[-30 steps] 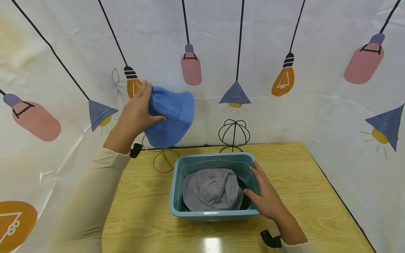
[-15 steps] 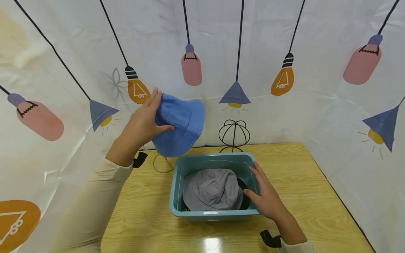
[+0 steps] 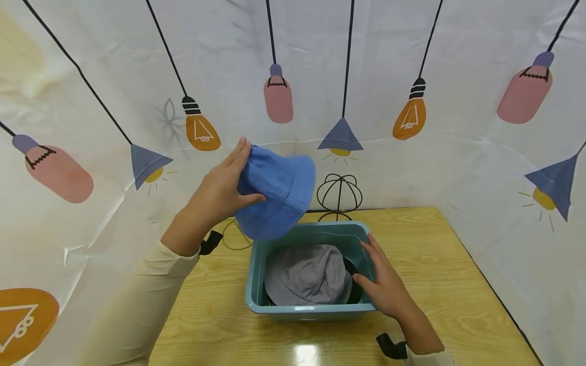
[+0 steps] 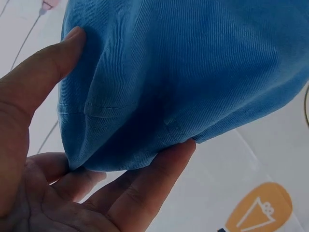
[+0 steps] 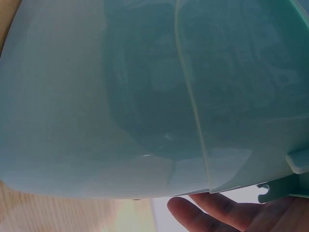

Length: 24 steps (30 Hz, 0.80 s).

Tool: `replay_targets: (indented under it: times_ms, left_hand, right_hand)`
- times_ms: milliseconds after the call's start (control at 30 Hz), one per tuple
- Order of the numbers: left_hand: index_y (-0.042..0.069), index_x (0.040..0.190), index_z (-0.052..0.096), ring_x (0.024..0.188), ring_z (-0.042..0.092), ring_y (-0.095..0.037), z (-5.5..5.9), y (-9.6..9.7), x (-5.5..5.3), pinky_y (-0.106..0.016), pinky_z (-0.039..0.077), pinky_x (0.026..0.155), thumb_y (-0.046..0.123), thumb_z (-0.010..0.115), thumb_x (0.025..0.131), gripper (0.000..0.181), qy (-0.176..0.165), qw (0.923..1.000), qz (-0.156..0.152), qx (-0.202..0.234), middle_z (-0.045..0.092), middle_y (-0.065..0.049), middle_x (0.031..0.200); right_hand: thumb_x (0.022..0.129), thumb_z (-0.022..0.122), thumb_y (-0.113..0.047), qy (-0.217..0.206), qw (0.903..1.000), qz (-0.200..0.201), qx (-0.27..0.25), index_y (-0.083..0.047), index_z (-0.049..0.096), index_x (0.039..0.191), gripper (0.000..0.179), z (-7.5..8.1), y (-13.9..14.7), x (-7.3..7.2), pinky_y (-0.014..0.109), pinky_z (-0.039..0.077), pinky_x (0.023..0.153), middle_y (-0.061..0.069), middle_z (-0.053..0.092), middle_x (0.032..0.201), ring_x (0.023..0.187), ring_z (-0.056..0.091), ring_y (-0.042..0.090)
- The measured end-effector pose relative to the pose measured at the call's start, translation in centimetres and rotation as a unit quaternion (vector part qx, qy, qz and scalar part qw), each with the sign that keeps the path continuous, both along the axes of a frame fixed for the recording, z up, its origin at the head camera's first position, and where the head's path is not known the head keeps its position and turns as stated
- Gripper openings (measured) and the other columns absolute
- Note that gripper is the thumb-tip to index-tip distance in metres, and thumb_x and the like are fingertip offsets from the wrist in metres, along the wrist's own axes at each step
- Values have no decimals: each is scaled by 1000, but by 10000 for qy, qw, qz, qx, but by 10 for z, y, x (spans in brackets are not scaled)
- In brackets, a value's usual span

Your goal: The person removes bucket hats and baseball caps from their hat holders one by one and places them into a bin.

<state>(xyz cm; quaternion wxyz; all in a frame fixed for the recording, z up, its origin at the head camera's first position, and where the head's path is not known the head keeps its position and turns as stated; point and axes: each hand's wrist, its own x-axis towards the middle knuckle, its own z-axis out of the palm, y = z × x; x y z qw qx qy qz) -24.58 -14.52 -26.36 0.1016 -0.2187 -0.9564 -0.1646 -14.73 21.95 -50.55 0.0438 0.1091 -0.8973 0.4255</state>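
My left hand (image 3: 220, 188) holds a blue bucket hat (image 3: 276, 193) above the back left of a teal plastic basin (image 3: 254, 274). In the left wrist view, the thumb (image 4: 58, 58) and the other fingers pinch the hat's cloth (image 4: 207, 58) from either side. The hat's brim points right in the head view. At the basin's right side, my right hand (image 3: 386, 290) grips the rim, its thumb reaching over to the inside. The right wrist view shows the basin's smooth wall (image 5: 149, 96) with fingertips (image 5: 186, 210) at its edge. A grey bucket hat (image 3: 309, 277) lies in the basin.
Something black (image 3: 354, 292) shows beside the grey hat inside the basin. Behind the basin stands a black wire stand (image 3: 339, 195), and a gold wire stand (image 3: 235, 239) is partly hidden by the left arm. The wooden table (image 3: 412, 234) meets a lamp-patterned backdrop (image 3: 389, 173).
My left hand has carried the blue bucket hat to the right and down, so it now overlaps the basin's back left corner in the head view. The right hand and basin have stayed put.
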Motion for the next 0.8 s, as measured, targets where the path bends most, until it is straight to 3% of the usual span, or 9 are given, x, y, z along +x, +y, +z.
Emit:
replay_targets:
  times_ms: [233,500,800]
  left_hand:
    - [21,168,1,158,25,-35,-6,11,15,-56,36,119,38,89,82,124,39,9994,-284,190,1,3,175]
    - [17,168,7,158,25,-31,-16,23,29,-53,36,120,38,90,81,122,68,9979,-592,233,7,-2,175]
    - [21,169,8,156,30,-29,-29,32,39,-51,39,119,38,90,81,121,-223,9960,-819,262,5,6,175]
  right_hand:
    - [100,68,-26,-26,10000,-16,-21,-18,26,165,77,1,0,0,77,31,109,2,3,176,158,17,43]
    - [100,68,-24,-58,10000,9,-40,-14,27,164,77,1,0,0,76,31,109,2,3,176,158,18,43]
    - [100,68,-23,-36,10000,-8,-53,-14,27,164,77,1,-1,0,76,31,110,2,3,176,158,17,43]
